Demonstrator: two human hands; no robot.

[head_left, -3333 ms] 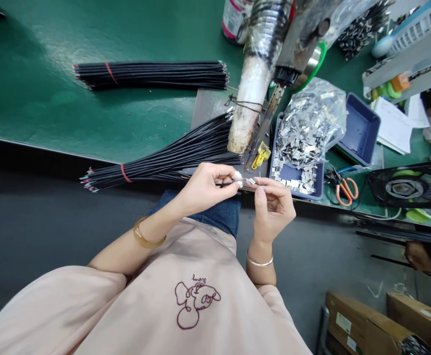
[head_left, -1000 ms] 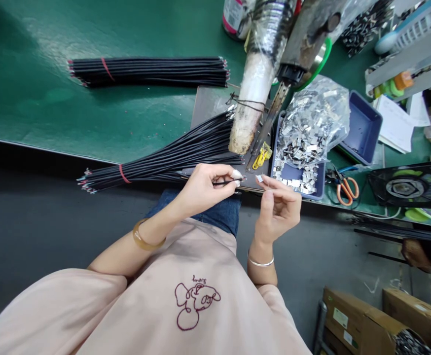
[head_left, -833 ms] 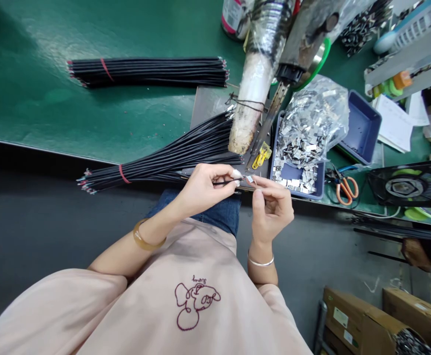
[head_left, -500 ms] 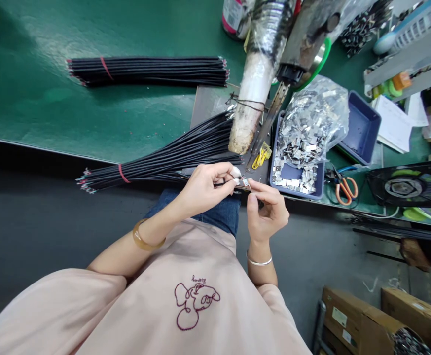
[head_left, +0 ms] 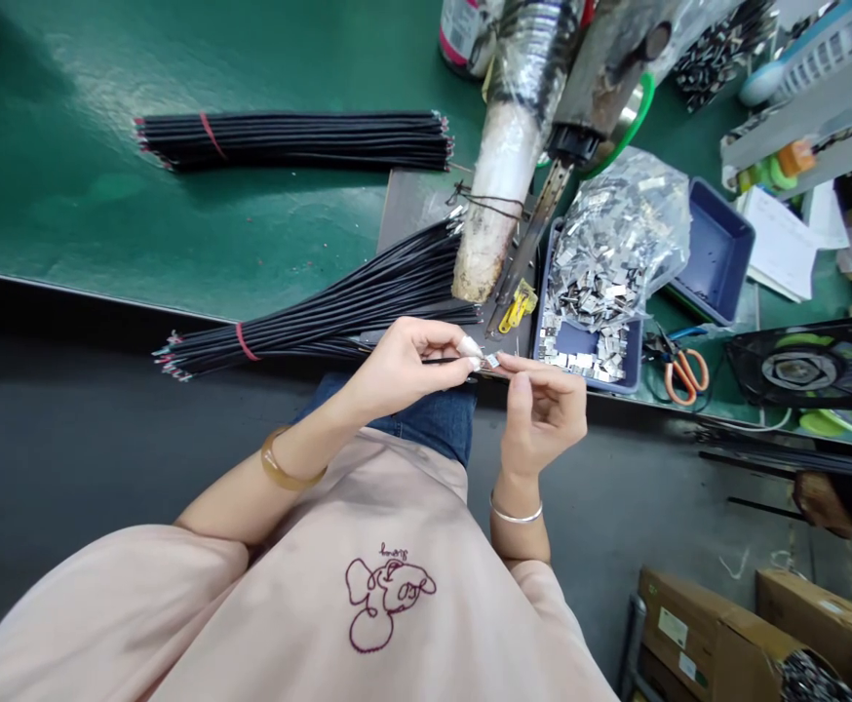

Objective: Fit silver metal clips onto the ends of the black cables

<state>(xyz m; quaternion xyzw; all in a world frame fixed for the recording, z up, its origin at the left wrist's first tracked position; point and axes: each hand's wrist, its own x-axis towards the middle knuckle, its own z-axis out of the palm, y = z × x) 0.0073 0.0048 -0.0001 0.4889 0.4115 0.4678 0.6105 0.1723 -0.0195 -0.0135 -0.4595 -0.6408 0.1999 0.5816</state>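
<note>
Between the thumb and fingertips of my left hand [head_left: 415,366] is pinched the end of a black cable [head_left: 437,362]. A small silvery metal connector [head_left: 491,361] sits at that end, just beyond the fingertips. My right hand [head_left: 543,414] has its index fingertip against the connector, while its thumb stands apart below. Behind my left hand, a bundle of black cables [head_left: 338,302] tied with a red band fans out on a grey board [head_left: 404,210]. To the right, a blue tray [head_left: 576,343] holds many loose metal connectors and a clear bag [head_left: 627,224] of them.
A white tube [head_left: 495,180] and a metal arm [head_left: 535,244] reach down close above my hands. Another cable bundle [head_left: 294,141] lies farther back. Orange-handled scissors [head_left: 685,376], a black fan [head_left: 810,369] and a second blue tray [head_left: 718,258] are at right.
My left fingertips have shifted slightly right with the cable and connector. My right hand has moved right, its thumb now farther from the connector.
</note>
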